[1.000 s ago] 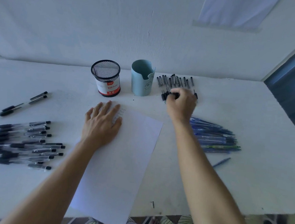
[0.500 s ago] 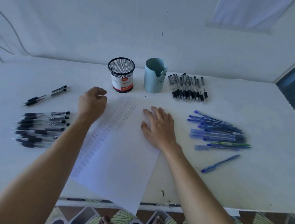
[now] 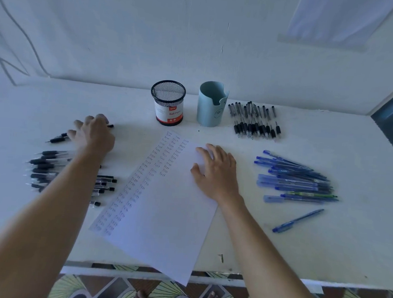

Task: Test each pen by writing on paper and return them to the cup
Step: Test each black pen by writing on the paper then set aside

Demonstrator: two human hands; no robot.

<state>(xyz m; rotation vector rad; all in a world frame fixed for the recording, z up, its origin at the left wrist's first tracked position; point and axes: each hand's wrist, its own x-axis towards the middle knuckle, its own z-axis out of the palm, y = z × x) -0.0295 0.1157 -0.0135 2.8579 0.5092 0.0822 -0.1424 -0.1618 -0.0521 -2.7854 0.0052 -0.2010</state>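
Two black pens (image 3: 57,139) under left hand (image 3: 93,136) fingers (image 3: 100,119); right hand (image 3: 215,171) on paper (image 3: 163,205).

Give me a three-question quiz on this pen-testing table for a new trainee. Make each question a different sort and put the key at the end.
1. True or false: the right hand lies flat on the paper.
2. What lies just to the right of the light blue cup? A) a notebook B) a row of black pens C) a stapler
3. How many cups stand on the table?

Key
1. True.
2. B.
3. Two: the mesh cup and the light blue cup.
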